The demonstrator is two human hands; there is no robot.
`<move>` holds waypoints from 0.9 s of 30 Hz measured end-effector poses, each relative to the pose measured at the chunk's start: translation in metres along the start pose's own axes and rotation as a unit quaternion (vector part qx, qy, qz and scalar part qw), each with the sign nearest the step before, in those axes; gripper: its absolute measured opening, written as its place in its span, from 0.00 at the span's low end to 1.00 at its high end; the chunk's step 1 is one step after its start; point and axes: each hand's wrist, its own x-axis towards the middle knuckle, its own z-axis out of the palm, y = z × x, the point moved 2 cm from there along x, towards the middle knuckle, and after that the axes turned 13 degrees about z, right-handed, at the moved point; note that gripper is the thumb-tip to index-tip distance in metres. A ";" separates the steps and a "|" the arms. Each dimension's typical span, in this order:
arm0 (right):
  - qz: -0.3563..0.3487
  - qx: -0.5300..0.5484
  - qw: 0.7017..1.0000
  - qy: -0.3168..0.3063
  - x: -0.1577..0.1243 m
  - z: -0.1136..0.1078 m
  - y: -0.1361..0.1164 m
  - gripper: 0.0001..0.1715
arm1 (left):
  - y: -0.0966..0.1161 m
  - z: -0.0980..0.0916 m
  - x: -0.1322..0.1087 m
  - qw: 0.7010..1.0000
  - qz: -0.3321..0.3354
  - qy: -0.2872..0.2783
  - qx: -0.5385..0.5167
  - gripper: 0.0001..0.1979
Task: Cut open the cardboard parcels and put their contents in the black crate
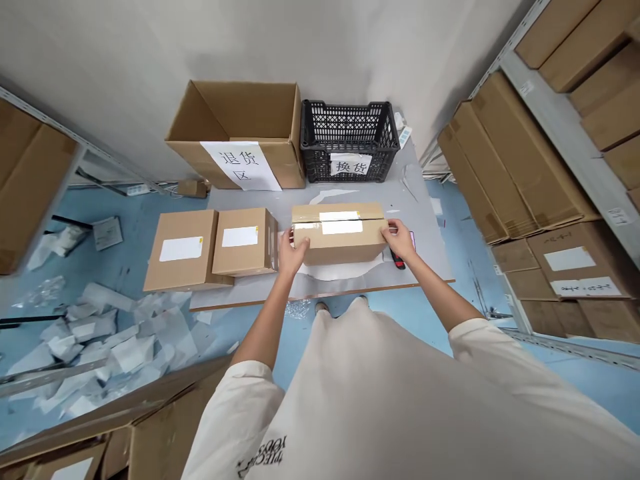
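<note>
Between my two hands is a brown cardboard box (340, 247) over the table, its top seam running across a white label. My left hand (293, 252) grips the box's left end, thumb on the near face. At the opposite end, my right hand (399, 238) has its fingers closed on the right edge. A red and black tool (398, 259) lies beside the box under my right hand, partly hidden. Left of my left hand, a smaller labelled carton (240, 257) stands against another labelled carton (175, 267).
At the back of the table (425, 247) stand a large open carton (295, 157) with a paper sign and a black plastic crate (345, 175). Shelves of boxes (520, 160) rise on the right. Scrap paper (130, 353) litters the floor at left.
</note>
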 end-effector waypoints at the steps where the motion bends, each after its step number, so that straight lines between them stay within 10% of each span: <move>1: 0.008 -0.002 1.000 0.012 -0.003 -0.002 0.003 0.30 | 0.001 0.001 -0.004 1.000 0.001 -0.001 -0.007 0.37; 14: -0.066 -0.004 0.997 0.027 0.021 -0.012 -0.011 0.34 | -0.003 0.002 -0.034 0.998 0.026 -0.029 -0.041 0.38; 21: -0.118 -0.134 0.984 -0.016 0.078 -0.008 -0.036 0.52 | -0.007 0.001 -0.045 0.997 0.048 -0.034 -0.051 0.42; 27: -0.038 -0.315 0.944 -0.092 0.094 0.001 -0.049 0.47 | -0.011 0.003 -0.050 0.997 0.063 -0.022 -0.041 0.43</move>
